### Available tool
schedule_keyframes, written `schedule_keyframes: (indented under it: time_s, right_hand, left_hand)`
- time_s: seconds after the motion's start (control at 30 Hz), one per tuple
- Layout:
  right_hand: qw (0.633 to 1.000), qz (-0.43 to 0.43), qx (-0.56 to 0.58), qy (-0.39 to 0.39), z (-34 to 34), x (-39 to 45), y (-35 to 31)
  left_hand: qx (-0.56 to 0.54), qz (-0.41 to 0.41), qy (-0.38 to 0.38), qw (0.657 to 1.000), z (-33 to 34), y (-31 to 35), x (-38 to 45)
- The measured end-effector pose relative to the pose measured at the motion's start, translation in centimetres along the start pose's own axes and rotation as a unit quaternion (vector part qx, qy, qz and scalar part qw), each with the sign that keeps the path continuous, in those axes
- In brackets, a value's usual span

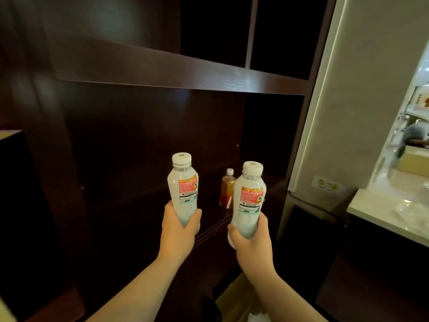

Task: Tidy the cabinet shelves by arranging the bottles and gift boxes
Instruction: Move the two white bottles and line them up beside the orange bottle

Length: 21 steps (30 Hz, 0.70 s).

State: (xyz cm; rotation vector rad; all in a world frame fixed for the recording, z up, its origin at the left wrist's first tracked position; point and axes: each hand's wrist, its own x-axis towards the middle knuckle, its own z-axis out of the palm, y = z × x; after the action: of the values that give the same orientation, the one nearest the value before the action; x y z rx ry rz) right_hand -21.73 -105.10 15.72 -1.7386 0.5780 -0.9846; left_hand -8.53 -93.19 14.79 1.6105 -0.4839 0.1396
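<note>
I hold two matching pale milky bottles with white caps and red labels, both upright in front of the dark wooden cabinet. My left hand (178,226) grips the lower part of the left bottle (183,189). My right hand (251,235) grips the base of the right bottle (250,201). Behind and between them, an amber tea bottle (227,190) with a white cap stands on the lower shelf (209,224), partly hidden by the right bottle.
A dark shelf board (176,73) runs across above, with a vertical divider (251,31) over it. A pale wall panel (357,101) and a white counter (385,212) lie to the right. A cardboard box (234,300) sits below my arms.
</note>
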Motion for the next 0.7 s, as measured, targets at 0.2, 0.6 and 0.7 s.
schedule_keyframes:
  time_s: [0.2, 0.6, 0.7]
  right_hand:
    - [0.999, 0.019, 0.000, -0.042, 4.0, 7.9, 4.5]
    - [0.977, 0.040, 0.030, -0.209, 11.1, 18.3, 14.3]
    - [0.963, 0.041, 0.033, -0.263, 13.0, 20.5, 17.2]
  left_hand:
    - [0.003, -0.029, -0.017, 0.999, 4.0, -5.0, 8.5]
    - [0.028, -0.105, 0.042, 0.993, 8.6, -13.2, 13.5]
    - [0.037, -0.130, 0.082, 0.987, 9.0, -15.0, 13.1]
